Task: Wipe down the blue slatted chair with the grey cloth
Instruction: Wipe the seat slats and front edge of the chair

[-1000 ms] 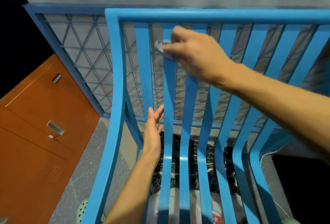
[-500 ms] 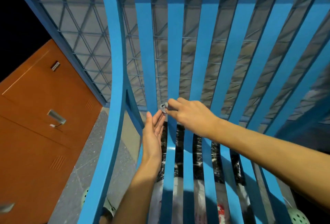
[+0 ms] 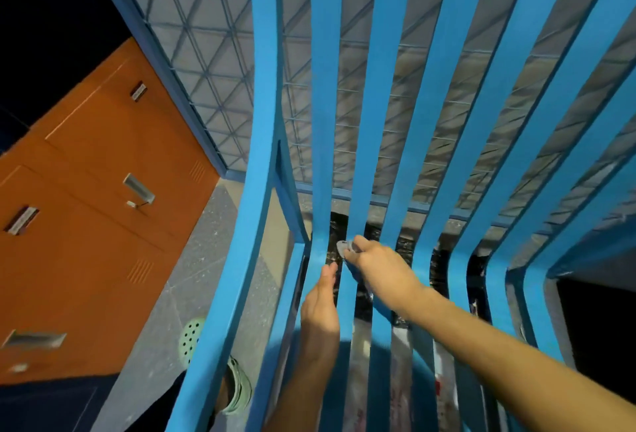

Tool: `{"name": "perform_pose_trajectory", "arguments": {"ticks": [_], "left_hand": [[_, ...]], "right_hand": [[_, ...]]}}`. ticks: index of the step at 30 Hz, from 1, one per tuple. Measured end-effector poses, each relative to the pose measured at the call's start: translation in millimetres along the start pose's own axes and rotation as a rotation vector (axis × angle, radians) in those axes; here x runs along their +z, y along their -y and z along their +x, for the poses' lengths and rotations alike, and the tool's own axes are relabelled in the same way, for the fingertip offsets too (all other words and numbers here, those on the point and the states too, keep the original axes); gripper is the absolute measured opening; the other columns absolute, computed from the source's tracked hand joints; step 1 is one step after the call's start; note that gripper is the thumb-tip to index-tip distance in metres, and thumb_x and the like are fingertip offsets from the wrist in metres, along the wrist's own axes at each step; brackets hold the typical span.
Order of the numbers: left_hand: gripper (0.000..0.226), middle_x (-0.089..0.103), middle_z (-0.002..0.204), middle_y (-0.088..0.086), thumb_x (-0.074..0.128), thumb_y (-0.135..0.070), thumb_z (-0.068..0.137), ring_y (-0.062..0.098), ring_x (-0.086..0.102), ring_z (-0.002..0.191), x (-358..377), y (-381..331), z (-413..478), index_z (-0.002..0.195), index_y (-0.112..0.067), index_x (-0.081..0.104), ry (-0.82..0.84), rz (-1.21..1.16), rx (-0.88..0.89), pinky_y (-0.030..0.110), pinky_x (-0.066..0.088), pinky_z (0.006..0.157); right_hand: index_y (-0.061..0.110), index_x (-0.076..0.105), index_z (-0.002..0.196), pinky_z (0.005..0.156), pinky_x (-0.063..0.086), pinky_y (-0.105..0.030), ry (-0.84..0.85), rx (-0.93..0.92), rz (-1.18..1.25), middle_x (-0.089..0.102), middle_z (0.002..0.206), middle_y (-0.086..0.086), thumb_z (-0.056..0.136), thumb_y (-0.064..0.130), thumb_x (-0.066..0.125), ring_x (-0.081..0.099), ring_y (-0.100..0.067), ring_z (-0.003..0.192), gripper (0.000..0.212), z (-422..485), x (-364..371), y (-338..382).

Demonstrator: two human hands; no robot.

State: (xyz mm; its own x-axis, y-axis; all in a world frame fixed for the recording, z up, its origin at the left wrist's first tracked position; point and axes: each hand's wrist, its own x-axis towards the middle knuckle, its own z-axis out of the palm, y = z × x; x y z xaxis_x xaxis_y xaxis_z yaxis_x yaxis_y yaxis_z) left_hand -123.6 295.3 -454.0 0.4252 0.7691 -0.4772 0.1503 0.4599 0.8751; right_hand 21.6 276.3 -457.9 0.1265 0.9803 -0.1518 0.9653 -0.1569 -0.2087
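Observation:
The blue slatted chair [image 3: 265, 129] fills the view, its curved slats running from the top down into the seat bend. My right hand [image 3: 382, 268] pinches a small wad of grey cloth [image 3: 344, 247] against the third slat from the left, at the bend where back meets seat. Only a bit of the cloth shows past my fingers. My left hand [image 3: 321, 304] lies flat with straight fingers along the second slat, just below and left of the cloth.
An orange metal locker [image 3: 89, 211] with handles stands to the left. A blue-framed wire mesh panel [image 3: 213, 63] is behind the chair. Speckled grey floor [image 3: 165, 311] and my foot in a green perforated clog [image 3: 192, 338] lie lower left. Dark bagged items show beneath the seat slats.
My right hand has slid the cloth down the slat from near the top rail to the seat bend. The view dropped and closed in; my left hand stays on its slat.

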Motion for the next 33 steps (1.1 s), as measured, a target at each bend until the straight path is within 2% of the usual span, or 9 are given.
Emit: {"name": "perform_pose_trajectory", "arguments": {"ticks": [3, 8, 12, 16, 18, 22, 26, 28, 33], "left_hand": [[0.063, 0.059, 0.132, -0.006, 0.039, -0.061, 0.087, 0.006, 0.051, 0.126, -9, 9, -11, 0.130, -0.020, 0.059, -0.042, 0.037, 0.001, 0.029, 0.035, 0.112], [0.046, 0.053, 0.135, -0.008, 0.034, -0.046, 0.102, 0.007, 0.047, 0.126, -19, 26, -29, 0.137, -0.021, 0.052, 0.018, 0.083, -0.109, 0.031, 0.043, 0.102], [0.054, 0.061, 0.127, -0.012, 0.038, -0.065, 0.092, -0.009, 0.051, 0.119, -25, 24, -62, 0.125, -0.029, 0.060, 0.040, 0.223, -0.003, 0.011, 0.039, 0.098], [0.040, 0.058, 0.132, -0.013, 0.037, -0.033, 0.101, -0.019, 0.046, 0.119, -37, 27, -105, 0.132, -0.020, 0.060, 0.036, 0.381, 0.117, -0.002, 0.030, 0.097], [0.036, 0.054, 0.131, -0.021, 0.038, -0.034, 0.102, -0.021, 0.045, 0.118, -46, 35, -129, 0.131, -0.027, 0.058, 0.065, 0.504, 0.107, -0.002, 0.030, 0.097], [0.047, 0.061, 0.132, -0.008, 0.034, -0.048, 0.099, 0.004, 0.056, 0.120, -60, 47, -170, 0.134, -0.027, 0.057, 0.074, 0.692, 0.098, 0.022, 0.044, 0.102], [0.032, 0.053, 0.117, -0.021, 0.040, -0.036, 0.103, -0.005, 0.052, 0.103, -71, 37, -213, 0.128, -0.030, 0.059, 0.022, 0.639, 0.036, 0.012, 0.034, 0.091], [0.025, 0.057, 0.105, -0.024, 0.041, -0.034, 0.103, -0.015, 0.053, 0.092, -84, 38, -226, 0.113, -0.033, 0.064, 0.012, 0.608, 0.048, 0.007, 0.034, 0.082], [0.029, 0.067, 0.088, -0.012, 0.039, -0.031, 0.104, 0.004, 0.063, 0.088, -107, 57, -241, 0.091, -0.028, 0.065, 0.015, 0.617, 0.024, 0.006, 0.041, 0.071]], "right_hand": [[0.007, 0.064, 0.111, 0.063, 0.035, -0.033, -0.007, 0.128, 0.157, 0.035, 0.093, -0.002, 0.090, 0.000, 0.054, 0.045, -0.024, 0.071, 0.025, -7, 16, 13], [0.006, 0.066, 0.090, 0.065, 0.039, -0.030, 0.019, 0.224, 0.304, 0.037, 0.090, -0.001, 0.086, -0.006, 0.053, 0.053, -0.024, 0.075, 0.018, -23, 30, 30], [0.013, 0.065, 0.098, 0.064, 0.036, -0.028, 0.001, 0.228, 0.356, 0.038, 0.090, 0.003, 0.091, -0.001, 0.053, 0.054, -0.019, 0.079, 0.020, -61, 40, 61], [0.020, 0.061, 0.105, 0.074, 0.048, -0.030, -0.016, 0.265, 0.451, 0.048, 0.094, 0.005, 0.094, 0.006, 0.051, 0.055, -0.016, 0.082, 0.021, -98, 45, 95], [0.018, 0.057, 0.102, 0.077, 0.050, -0.034, 0.010, 0.288, 0.488, 0.056, 0.095, 0.001, 0.096, 0.013, 0.047, 0.058, -0.019, 0.084, 0.012, -118, 43, 112], [0.008, 0.058, 0.116, 0.079, 0.046, -0.037, 0.043, 0.257, 0.443, 0.051, 0.110, -0.007, 0.095, 0.004, 0.048, 0.057, -0.028, 0.097, 0.023, -154, 46, 141], [0.017, 0.056, 0.119, 0.079, 0.053, -0.040, 0.067, 0.233, 0.398, 0.046, 0.106, -0.003, 0.092, 0.001, 0.051, 0.060, -0.026, 0.094, 0.032, -190, 58, 173], [0.016, 0.051, 0.129, 0.075, 0.049, -0.037, 0.064, 0.191, 0.341, 0.046, 0.109, -0.005, 0.089, -0.005, 0.050, 0.058, -0.027, 0.095, 0.045, -207, 61, 189], [0.006, 0.045, 0.134, 0.065, 0.035, -0.036, 0.090, 0.107, 0.216, 0.045, 0.110, -0.011, 0.089, -0.010, 0.046, 0.055, -0.029, 0.090, 0.049, -237, 65, 215]]}}
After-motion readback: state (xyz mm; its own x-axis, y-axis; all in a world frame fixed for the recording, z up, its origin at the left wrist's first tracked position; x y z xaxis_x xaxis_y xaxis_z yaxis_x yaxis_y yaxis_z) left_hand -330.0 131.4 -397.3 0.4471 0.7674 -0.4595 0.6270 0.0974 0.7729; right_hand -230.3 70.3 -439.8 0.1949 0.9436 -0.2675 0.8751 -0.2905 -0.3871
